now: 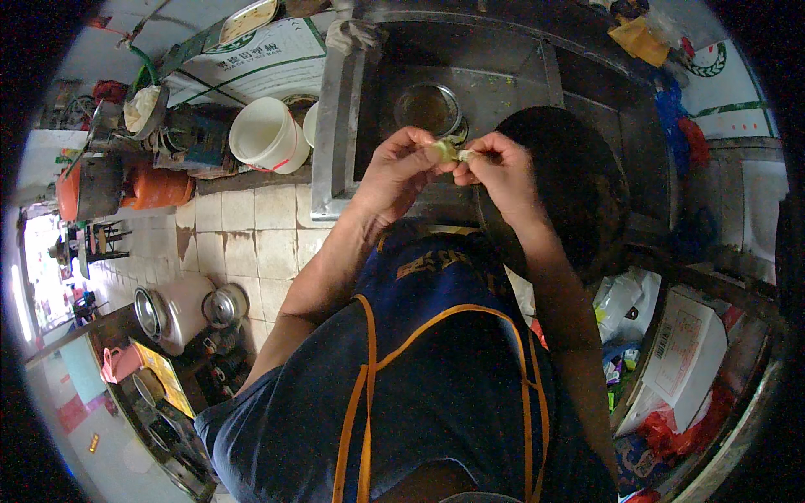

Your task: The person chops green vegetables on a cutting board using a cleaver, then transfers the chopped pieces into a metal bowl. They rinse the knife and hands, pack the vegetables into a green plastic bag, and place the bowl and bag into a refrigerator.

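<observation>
My left hand [405,165] pinches a small pale-green piece of vegetable [445,151] over the front of a stainless-steel sink [343,135]. Close at its right, the fingertips of my right hand [500,166] hold a whitish bit [465,154] that seems to belong to the same vegetable; whether the two are joined cannot be told. Just beyond my fingers, a round metal bowl [429,108] rests in the sink basin. A large dark round pan or wok [560,188] lies behind my right hand and forearm, over the sink's front.
White plastic buckets [267,135] stand left of the sink. Orange gas cylinders [160,187] are farther left, above the tiled floor [239,251]. A large metal pot [182,311] is at the lower left. A white carton [685,352] and plastic bags [629,302] lie at the lower right.
</observation>
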